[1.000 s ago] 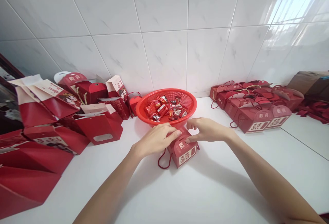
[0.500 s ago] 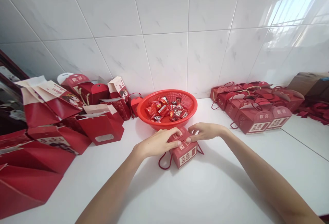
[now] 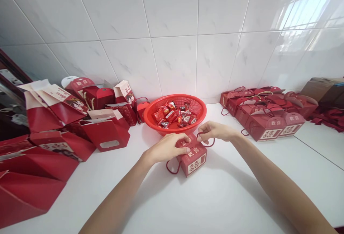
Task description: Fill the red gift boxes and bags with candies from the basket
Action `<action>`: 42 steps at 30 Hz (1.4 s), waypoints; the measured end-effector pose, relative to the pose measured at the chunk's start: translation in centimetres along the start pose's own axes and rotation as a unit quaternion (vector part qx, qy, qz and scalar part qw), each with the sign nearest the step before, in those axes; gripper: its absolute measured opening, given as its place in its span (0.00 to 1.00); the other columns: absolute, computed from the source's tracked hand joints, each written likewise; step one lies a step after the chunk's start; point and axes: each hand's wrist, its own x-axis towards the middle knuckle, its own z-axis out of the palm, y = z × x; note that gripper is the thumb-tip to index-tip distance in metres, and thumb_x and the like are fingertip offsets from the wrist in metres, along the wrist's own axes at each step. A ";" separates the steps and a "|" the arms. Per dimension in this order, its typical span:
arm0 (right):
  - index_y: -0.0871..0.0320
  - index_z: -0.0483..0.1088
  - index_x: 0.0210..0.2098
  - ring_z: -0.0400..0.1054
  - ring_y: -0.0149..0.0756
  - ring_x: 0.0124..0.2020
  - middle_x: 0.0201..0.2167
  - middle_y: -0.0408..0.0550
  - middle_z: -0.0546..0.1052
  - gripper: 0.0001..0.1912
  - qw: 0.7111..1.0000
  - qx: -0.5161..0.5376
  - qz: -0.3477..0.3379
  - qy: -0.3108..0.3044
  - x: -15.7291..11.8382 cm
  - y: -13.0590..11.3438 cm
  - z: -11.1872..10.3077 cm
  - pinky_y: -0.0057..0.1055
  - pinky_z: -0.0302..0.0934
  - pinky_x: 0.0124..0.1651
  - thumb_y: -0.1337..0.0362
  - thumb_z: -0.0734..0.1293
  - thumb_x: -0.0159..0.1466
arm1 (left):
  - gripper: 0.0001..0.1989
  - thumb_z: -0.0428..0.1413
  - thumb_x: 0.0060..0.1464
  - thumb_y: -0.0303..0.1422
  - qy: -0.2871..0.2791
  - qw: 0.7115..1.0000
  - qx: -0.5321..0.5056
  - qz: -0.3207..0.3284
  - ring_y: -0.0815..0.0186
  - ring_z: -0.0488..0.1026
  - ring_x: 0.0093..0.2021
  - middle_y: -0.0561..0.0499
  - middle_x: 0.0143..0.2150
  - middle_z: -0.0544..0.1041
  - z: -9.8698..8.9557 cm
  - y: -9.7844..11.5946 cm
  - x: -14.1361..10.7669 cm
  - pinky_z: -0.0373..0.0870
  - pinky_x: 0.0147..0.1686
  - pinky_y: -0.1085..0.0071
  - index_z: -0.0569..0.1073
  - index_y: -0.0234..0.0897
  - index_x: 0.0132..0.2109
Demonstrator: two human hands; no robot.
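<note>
A small red gift box (image 3: 197,156) with gold characters on top and a cream printed panel on its front stands on the white table, just before a red plastic basket (image 3: 150,123). My left hand (image 3: 169,148) lies over the box's left side, thumb and fingers gripping its top. Pinched between the fingers of my right hand (image 3: 213,132) is the dark red cord handle (image 3: 214,143) at the box's right side, lifted into a loop. On the left side a second cord loop (image 3: 173,172) hangs down to the table. Wrapped candies (image 3: 172,114) lie in the basket.
Open red boxes (image 3: 106,133) crowd the left side. Closed red gift boxes (image 3: 268,124) with cords stand in rows at the right, near a brown carton (image 3: 321,91) and dark red ribbons (image 3: 329,117). A tiled wall (image 3: 174,65) rises behind.
My right hand has moved from the box top to its right cord and raised that cord into a loop. The left hand stays on the box.
</note>
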 end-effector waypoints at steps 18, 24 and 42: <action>0.60 0.73 0.34 0.70 0.33 0.33 0.32 0.45 0.76 0.17 0.983 0.008 -0.103 0.153 -2.6 -4.2 3.9 0.31 0.64 0.38 0.51 0.73 0.59 | 0.32 0.59 0.56 0.52 0.058 0.929 -0.325 0.166 0.47 0.68 0.63 0.40 0.62 0.72 -1.4 3.3 -3.1 0.70 0.59 0.53 0.67 0.40 0.62; 0.59 0.71 0.33 0.65 0.31 0.28 0.26 0.41 0.71 0.14 0.958 -0.078 -0.112 0.253 -2.1 -4.0 5.0 0.29 0.60 0.31 0.55 0.72 0.58 | 0.35 0.59 0.57 0.50 0.051 0.922 -0.323 0.206 0.45 0.57 0.70 0.42 0.70 0.62 0.3 3.3 -2.7 0.63 0.65 0.51 0.63 0.44 0.67; 0.58 0.72 0.29 0.69 0.34 0.30 0.27 0.45 0.76 0.11 0.891 -0.111 -0.161 0.410 -4.9 -4.2 3.6 0.30 0.63 0.34 0.57 0.65 0.63 | 0.24 0.57 0.61 0.38 0.189 0.947 0.038 0.257 0.46 0.54 0.72 0.46 0.73 0.57 1.3 3.3 -3.0 0.59 0.68 0.48 0.68 0.47 0.63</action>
